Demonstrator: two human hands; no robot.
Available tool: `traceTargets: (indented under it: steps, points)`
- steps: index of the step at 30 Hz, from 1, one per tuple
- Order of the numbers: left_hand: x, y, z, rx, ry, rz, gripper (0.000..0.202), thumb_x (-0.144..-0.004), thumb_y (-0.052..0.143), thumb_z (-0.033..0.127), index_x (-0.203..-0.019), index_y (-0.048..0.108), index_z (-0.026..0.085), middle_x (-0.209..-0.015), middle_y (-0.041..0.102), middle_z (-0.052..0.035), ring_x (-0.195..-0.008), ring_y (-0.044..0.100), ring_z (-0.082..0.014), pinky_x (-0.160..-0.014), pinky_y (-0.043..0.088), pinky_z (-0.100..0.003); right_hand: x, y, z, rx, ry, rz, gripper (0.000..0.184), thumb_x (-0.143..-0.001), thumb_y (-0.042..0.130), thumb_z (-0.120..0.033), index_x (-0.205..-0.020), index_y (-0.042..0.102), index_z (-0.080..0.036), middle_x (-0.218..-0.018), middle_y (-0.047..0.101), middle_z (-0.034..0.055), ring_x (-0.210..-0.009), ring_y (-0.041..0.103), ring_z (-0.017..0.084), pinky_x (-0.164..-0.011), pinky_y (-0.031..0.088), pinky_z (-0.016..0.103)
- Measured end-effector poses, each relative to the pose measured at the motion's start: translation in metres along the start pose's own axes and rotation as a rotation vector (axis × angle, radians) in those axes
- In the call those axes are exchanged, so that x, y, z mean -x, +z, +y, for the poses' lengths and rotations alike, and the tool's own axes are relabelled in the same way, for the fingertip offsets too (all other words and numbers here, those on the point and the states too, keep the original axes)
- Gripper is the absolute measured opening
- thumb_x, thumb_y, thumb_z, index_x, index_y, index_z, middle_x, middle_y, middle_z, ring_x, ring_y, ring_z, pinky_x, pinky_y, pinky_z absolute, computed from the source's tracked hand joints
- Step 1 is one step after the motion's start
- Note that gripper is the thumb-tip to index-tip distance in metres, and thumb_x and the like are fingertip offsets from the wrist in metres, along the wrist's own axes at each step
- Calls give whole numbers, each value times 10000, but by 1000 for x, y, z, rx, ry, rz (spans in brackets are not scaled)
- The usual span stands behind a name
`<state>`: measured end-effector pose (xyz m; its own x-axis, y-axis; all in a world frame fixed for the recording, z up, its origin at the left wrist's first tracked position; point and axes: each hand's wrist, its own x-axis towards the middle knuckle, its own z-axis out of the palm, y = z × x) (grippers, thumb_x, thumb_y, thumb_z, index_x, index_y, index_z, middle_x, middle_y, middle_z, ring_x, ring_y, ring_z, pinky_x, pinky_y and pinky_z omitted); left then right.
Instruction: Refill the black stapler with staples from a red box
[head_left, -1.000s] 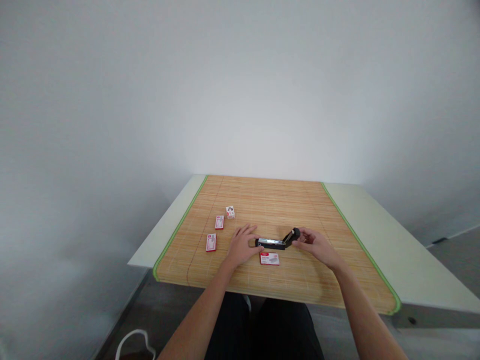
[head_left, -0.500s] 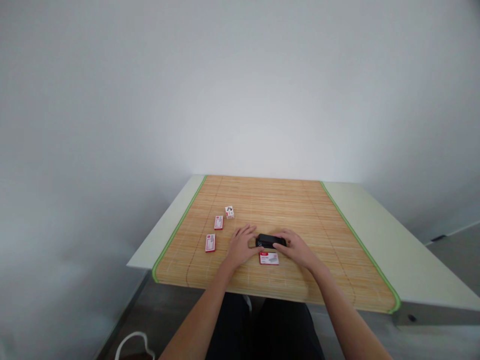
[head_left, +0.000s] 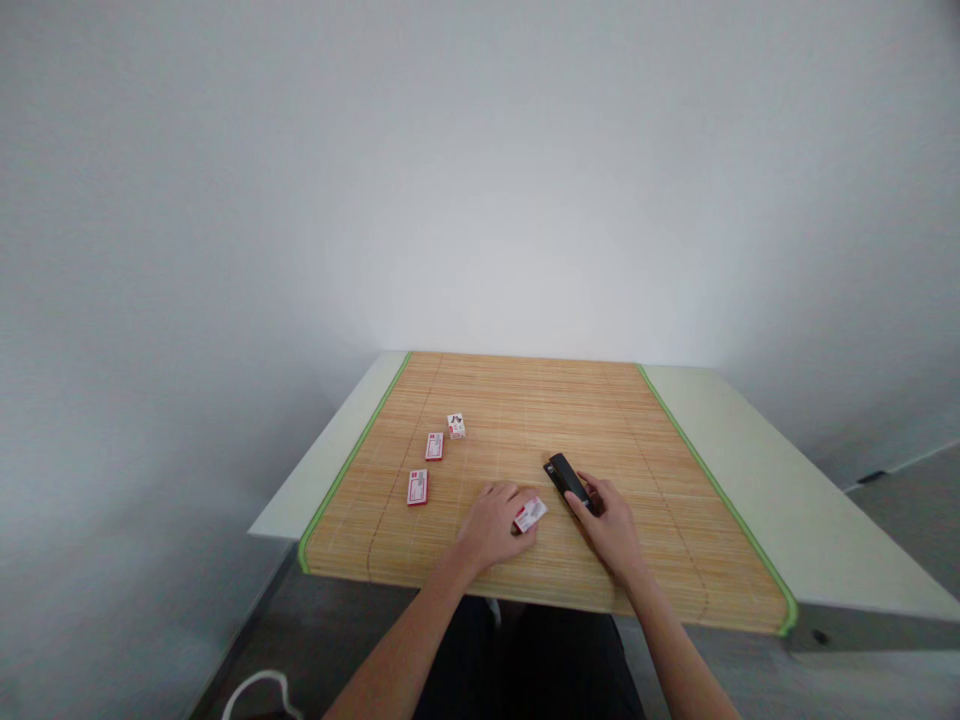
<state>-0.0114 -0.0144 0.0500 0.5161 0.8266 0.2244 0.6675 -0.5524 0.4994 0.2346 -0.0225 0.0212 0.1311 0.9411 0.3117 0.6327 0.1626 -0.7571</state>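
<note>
My left hand (head_left: 495, 525) is closed around the left end of a small red-and-white box (head_left: 532, 514), which is tilted near the front of the mat. The fingers and thumb cover part of it. To the right, my right hand (head_left: 611, 520) grips the near end of a black stapler (head_left: 570, 480) between thumb and fingers. The stapler points away to the upper left, and its far end shows past the fingers. A gap of bare mat separates the box from the stapler.
Two flat red-and-white boxes, the nearer box (head_left: 418, 487) and the farther box (head_left: 434, 446), lie at the left. Behind them is a small white box (head_left: 456, 426). A green-edged bamboo mat (head_left: 540, 400) covers the middle of the white table (head_left: 780, 470), which meets the wall.
My left hand has left the stapler and taken the red-and-white box, which is now turned. My right hand has moved right with the stapler, swinging it from crosswise to diagonal.
</note>
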Motion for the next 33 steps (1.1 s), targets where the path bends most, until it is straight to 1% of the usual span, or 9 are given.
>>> traceTargets:
  steps: [4,6,8,11,13,16,21,29,33]
  points:
    - [-4,8,-7,-75,-219,134,496,-879,665,438,-1349,582,301,-1255,659,-74,-1183,576,-306,-1042,406,-460,0,2,1,-3,9,11,539,-925,576,-569,-1323,633,-209,-994,686,90,-834,624,243,-773,520,388]
    - [-3,8,-13,-63,-244,155,580,-841,703,530,-1353,571,291,-1299,646,-83,-1217,565,-324,-1070,393,-478,1,3,1,-7,10,11,560,-911,584,-576,-1330,629,-206,-1002,685,92,-826,621,240,-768,522,387]
    - [0,5,-19,-23,-222,139,733,-778,755,577,-1408,524,282,-1375,611,-92,-1265,546,-336,-1105,377,-485,1,3,1,-9,18,13,582,-894,600,-582,-1339,623,-206,-1013,685,91,-818,619,237,-768,524,388]
    - [4,-6,-29,49,-175,66,860,-715,820,518,-1465,470,286,-1440,572,-88,-1302,534,-334,-1123,377,-470,2,3,-1,-19,23,11,608,-878,624,-585,-1356,612,-209,-1014,686,83,-801,618,230,-764,524,383]
    - [6,-12,-33,91,-160,14,826,-710,829,455,-1448,492,303,-1401,600,-74,-1256,567,-321,-1087,407,-452,3,2,-4,-32,20,0,622,-875,635,-586,-1371,604,-211,-1014,690,80,-791,621,227,-746,521,373]
    - [4,-15,-32,131,-159,-22,708,-730,819,435,-1376,563,296,-1245,671,-61,-1113,624,-296,-996,442,-422,6,2,-8,-45,4,-30,610,-889,628,-580,-1378,602,-214,-1019,696,82,-781,623,223,-718,514,356]
    - [-3,-5,-21,131,-125,13,620,-722,834,509,-1262,626,288,-1065,684,-31,-1000,620,-264,-905,419,-385,13,6,-14,-31,-19,-31,549,-916,604,-566,-1329,638,-207,-1007,703,92,-788,623,229,-725,511,356]
    - [-14,1,-17,119,-47,-8,649,-682,862,557,-1233,637,297,-1032,643,-11,-1002,586,-244,-889,393,-356,23,15,-21,-142,49,-104,584,-961,534,-570,-1402,590,-191,-841,698,52,-705,633,211,-688,521,336]
    - [-14,2,-16,93,-59,-19,660,-677,864,545,-1245,636,299,-1046,639,-20,-1024,578,-256,-891,386,-361,22,17,-20,-202,80,-113,635,-928,573,-595,-1415,585,-186,-805,691,39,-673,629,200,-657,522,323]
